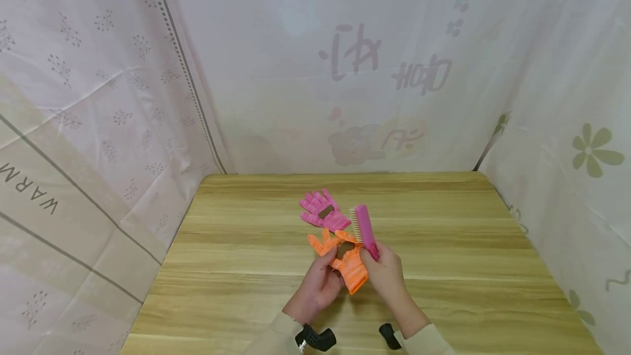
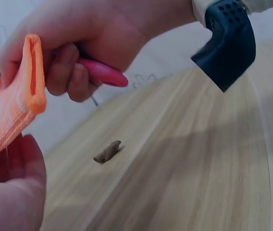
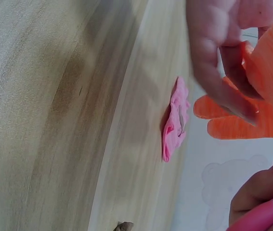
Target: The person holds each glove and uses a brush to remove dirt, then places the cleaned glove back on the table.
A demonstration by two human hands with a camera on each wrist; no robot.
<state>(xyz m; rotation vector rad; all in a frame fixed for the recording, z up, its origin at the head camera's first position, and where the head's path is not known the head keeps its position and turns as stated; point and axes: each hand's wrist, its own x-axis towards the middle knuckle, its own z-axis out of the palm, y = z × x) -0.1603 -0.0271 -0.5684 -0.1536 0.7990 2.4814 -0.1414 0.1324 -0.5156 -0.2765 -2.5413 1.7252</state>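
Note:
An orange knitted glove with a brown patch hangs between the two hands, above the table. My left hand holds it at the thumb side, thumb on the front and fingers behind. In my right hand is a pink brush, its handle in the curled fingers and its pale bristles facing left. That hand also pinches the glove's edge near the cuff. Beyond them a pink glove, also with a brown patch, lies flat on the table.
A small crumpled brown piece lies on the wooden table in the left wrist view; the head view does not show it. Printed cloth hangs behind the table and on both sides. Dark wrist straps are on both wrists.

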